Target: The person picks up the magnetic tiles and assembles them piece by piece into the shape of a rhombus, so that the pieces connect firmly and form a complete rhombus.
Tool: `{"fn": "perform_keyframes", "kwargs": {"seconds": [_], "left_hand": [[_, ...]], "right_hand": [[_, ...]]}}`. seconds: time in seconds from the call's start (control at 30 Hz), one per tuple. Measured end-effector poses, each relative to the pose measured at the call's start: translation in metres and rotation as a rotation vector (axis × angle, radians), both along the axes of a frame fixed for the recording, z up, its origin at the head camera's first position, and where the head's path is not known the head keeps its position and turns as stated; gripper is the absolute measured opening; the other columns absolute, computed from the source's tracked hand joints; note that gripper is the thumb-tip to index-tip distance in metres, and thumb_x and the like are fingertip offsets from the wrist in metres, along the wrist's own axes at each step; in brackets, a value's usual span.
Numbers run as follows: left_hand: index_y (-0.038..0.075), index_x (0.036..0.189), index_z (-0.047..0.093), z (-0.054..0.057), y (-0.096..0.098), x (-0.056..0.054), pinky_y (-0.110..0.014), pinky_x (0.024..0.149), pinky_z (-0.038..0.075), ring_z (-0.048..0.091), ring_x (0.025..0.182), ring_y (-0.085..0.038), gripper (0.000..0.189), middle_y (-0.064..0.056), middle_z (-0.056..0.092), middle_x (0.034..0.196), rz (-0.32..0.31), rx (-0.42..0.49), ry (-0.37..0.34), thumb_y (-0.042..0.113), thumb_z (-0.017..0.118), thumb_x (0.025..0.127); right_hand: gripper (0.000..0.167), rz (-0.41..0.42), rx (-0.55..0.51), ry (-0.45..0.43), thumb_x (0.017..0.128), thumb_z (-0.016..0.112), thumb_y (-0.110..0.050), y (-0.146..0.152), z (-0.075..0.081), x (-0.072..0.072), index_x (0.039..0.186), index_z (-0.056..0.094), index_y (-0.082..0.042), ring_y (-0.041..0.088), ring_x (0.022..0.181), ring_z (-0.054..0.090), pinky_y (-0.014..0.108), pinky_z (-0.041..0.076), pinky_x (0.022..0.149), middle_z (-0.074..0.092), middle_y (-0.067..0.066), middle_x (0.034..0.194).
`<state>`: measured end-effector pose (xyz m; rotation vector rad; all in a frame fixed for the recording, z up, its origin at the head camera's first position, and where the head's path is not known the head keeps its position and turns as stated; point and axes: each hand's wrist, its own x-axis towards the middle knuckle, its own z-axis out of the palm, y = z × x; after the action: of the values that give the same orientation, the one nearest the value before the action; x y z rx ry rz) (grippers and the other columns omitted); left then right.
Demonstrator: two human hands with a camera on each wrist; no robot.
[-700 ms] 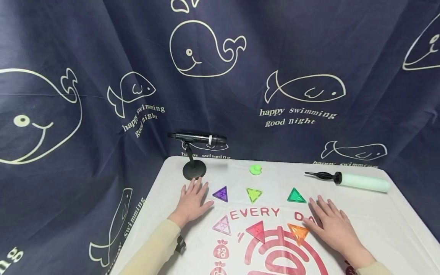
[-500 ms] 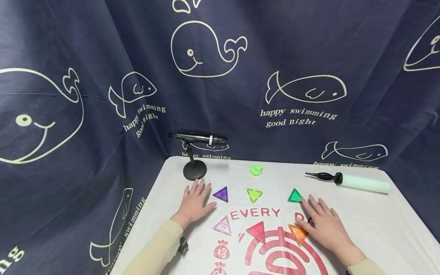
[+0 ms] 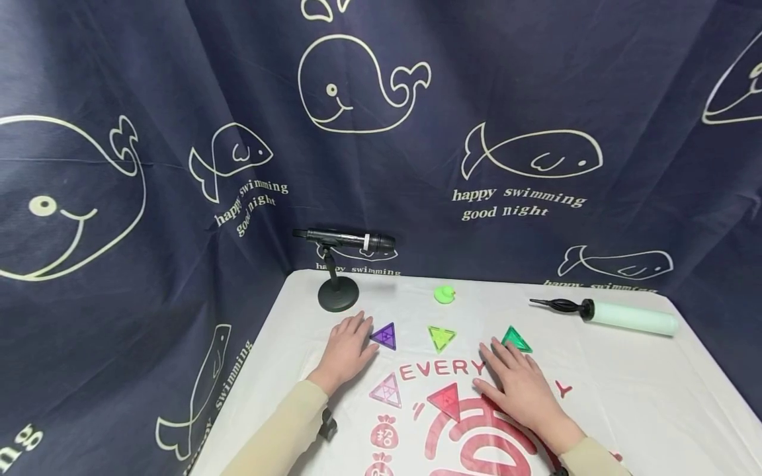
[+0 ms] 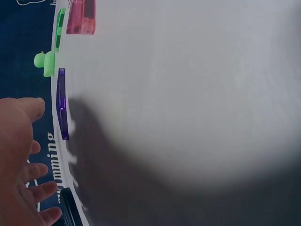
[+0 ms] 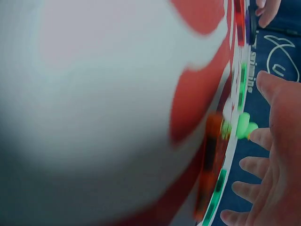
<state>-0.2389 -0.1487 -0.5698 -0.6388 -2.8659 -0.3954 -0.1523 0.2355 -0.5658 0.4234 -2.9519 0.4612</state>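
In the head view my left hand (image 3: 345, 350) hovers or rests, fingers extended, just left of the purple triangle tile (image 3: 385, 336). My right hand (image 3: 518, 383), fingers spread, lies between the green triangle tile (image 3: 516, 338) and the table's front. It hides the orange triangle tile (image 5: 209, 165), which only the right wrist view shows. Neither hand holds anything; whether fingertips touch the green tile is hard to tell. A lime triangle tile (image 3: 442, 338) sits in the back row. Nearer are a pale pink triangle tile (image 3: 388, 391) and a red triangle tile (image 3: 446, 400).
A black microphone on a stand (image 3: 338, 294) occupies the back left. At the back middle sits a green toy duck (image 3: 444, 295). A pale green hand pump (image 3: 631, 317) lies back right. Printed white cloth (image 3: 643, 390) covers the table; a dark curtain (image 3: 417, 218) hangs behind.
My right hand has swept left, from beside the orange tile to over it, so that tile is hidden in the head view. My left hand has shifted slightly right, closer to the purple tile.
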Motion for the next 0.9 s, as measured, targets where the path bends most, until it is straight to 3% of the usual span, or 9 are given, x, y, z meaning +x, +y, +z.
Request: {"fn": "perform_keyframes", "kwargs": {"seconds": [0.3,0.5,0.9], "left_hand": [[0.003,0.147,0.054,0.006,0.010,-0.001,-0.053,0.107,0.041,0.050,0.132,-0.036,0.059,-0.018,0.055,0.145,0.010,0.034,-0.010,0.034,0.069,0.100],[0.002,0.144,0.057,0.003,0.016,-0.004,-0.050,0.100,0.045,0.054,0.122,-0.033,0.055,-0.015,0.059,0.134,0.012,0.053,0.008,0.030,0.071,0.098],[0.001,0.138,0.061,0.002,0.030,-0.009,-0.049,0.099,0.046,0.056,0.114,-0.031,0.050,-0.014,0.061,0.126,0.036,0.045,-0.030,0.030,0.072,0.098]], "right_hand": [[0.071,0.073,-0.030,0.028,0.094,0.072,-0.054,-0.043,0.004,-0.004,0.147,0.060,-0.009,0.043,0.141,0.045,0.065,0.033,0.113,0.055,0.018,0.149],[0.067,0.150,-0.020,0.032,0.094,0.073,-0.051,-0.076,0.003,-0.003,0.143,0.063,-0.007,0.038,0.136,0.050,0.060,0.037,0.112,0.059,0.014,0.142],[0.060,0.314,0.008,0.085,0.094,0.071,-0.057,-0.131,0.008,0.002,0.132,0.071,-0.011,0.026,0.119,0.058,0.053,0.047,0.101,0.065,0.004,0.121]]}}
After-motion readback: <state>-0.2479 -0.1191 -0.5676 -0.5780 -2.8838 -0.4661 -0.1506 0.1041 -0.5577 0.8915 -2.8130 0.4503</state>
